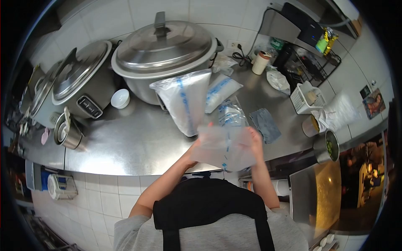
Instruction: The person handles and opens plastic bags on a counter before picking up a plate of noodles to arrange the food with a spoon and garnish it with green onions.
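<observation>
A translucent plastic bag [217, 152] with blue print is stretched flat between my two hands, in front of my apron at the counter's edge. My left hand [194, 151] grips its left side, with the fingers partly hidden behind the plastic. At its upper right side, my right hand [255, 140] is closed on the edge. Just beyond stands a full-looking plastic bag [181, 100] with a blue printed strip. A second printed bag [224, 90] lies behind it, and a clear plastic packet [233, 113] with blue print lies nearer. A folded grey cloth [266, 125] rests right of my right hand.
A large lidded cooker [167, 50] stands at the back, with another cooker [83, 79] to its left. A white bowl [120, 99] and a metal container [70, 136] are on the left. To the right are a white basket [307, 99] and a metal pot [326, 148].
</observation>
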Motion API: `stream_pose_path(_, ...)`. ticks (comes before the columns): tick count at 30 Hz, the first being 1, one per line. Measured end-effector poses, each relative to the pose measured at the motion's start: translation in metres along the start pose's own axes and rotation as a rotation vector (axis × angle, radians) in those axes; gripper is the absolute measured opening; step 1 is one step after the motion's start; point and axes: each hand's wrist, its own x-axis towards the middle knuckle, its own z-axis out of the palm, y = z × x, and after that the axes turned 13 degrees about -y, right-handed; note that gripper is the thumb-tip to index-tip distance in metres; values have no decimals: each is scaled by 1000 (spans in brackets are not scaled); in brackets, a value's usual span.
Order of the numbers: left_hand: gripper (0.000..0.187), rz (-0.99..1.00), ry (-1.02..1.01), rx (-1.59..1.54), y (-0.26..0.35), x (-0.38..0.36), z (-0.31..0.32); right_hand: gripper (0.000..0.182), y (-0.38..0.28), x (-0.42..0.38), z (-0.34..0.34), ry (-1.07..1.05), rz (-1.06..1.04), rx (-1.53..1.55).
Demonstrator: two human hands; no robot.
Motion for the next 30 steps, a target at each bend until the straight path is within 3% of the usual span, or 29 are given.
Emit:
stream_pose_path(2,51,88,66,-396,15,-2,14,11,6,-6,31,-3,221,-9)
stream_pose_path(6,47,162,122,-48,4,-15,1,13,47,-12,35,-187,298,166)
stream_pose_path(9,30,-1,301,-5,8,-30,-5,13,34,-10,47,-239,496,132)
stream_pose_path(11,21,5,387,141,8,-37,-12,13,34,2,31,-189,216,-184)
stream_pose_path(13,20,-20,386,192,12,-50,-16,11,24,21,-7,18,-113,-771)
stream_pose_path(15,20,-47,383,248,18,-64,-19,12,12,34,-56,241,-86,-926)
stream_pose_path(17,22,-136,432,345,23,-76,-19,13,19,34,-109,331,-263,-1582)
stream_pose_path(18,22,-129,439,347,22,-80,-22,13,25,28,-123,326,-273,-1580)
stream_pose_path(20,23,-87,446,344,18,-89,-26,19,34,16,-142,415,191,-1767)
stream_pose_path(24,24,-129,483,367,25,-103,-24,16,36,27,-150,387,311,-1761)
stream_pose_path(26,21,-182,507,551,32,-105,-22,14,16,40,-124,392,128,-1562)
stream_pose_path(28,21,-210,525,677,44,-103,-17,16,-5,48,-61,233,-195,-1284)
stream_pose_path(30,20,-248,530,805,50,-103,-11,16,3,49,-6,2,-99,-880)
